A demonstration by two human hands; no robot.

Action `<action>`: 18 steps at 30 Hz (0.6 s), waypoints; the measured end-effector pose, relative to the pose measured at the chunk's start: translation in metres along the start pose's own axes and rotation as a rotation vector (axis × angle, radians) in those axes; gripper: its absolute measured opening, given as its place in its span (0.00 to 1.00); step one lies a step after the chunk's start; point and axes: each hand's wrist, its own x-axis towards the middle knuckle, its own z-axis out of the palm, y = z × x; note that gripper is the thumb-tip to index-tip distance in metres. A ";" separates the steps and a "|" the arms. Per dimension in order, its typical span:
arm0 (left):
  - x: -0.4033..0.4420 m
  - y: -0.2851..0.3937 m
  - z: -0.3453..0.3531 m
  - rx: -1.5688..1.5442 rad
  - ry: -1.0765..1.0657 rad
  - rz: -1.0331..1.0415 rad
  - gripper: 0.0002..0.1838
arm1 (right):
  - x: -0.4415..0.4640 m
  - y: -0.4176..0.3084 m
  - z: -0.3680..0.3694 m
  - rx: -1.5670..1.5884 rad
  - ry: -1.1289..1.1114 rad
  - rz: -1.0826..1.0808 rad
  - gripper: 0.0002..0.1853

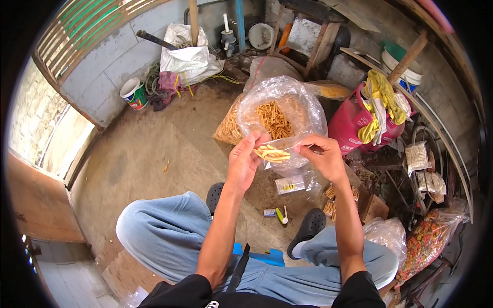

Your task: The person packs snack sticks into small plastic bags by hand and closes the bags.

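The left hand [242,163] and right hand [327,160], apart, pinch opposite sides of the small bag [284,146] beside the big bag [312,105].

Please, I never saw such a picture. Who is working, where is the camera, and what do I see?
No machine works here: these are a person's bare hands. The one picture comes from a camera worn on the head, looking forward and down. The left hand and right hand pinch a small clear bag with yellow sticks in it. Beyond stands a large open bag with brown sticks. On the floor, nearer the shoes, lie a white packet and a green-and-white tool, too small to name.
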 end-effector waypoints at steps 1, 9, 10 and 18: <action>0.000 0.002 0.002 -0.023 -0.009 0.038 0.16 | -0.001 0.005 0.003 0.108 0.058 -0.014 0.05; 0.005 0.004 -0.002 -0.062 0.033 0.096 0.14 | -0.010 0.008 0.034 0.072 0.173 -0.147 0.05; 0.004 0.010 -0.001 -0.218 0.074 0.077 0.14 | -0.011 0.006 0.038 -0.103 0.120 -0.260 0.06; 0.003 0.011 0.000 -0.816 0.225 -0.071 0.19 | -0.027 0.017 0.100 -0.161 0.319 -0.331 0.08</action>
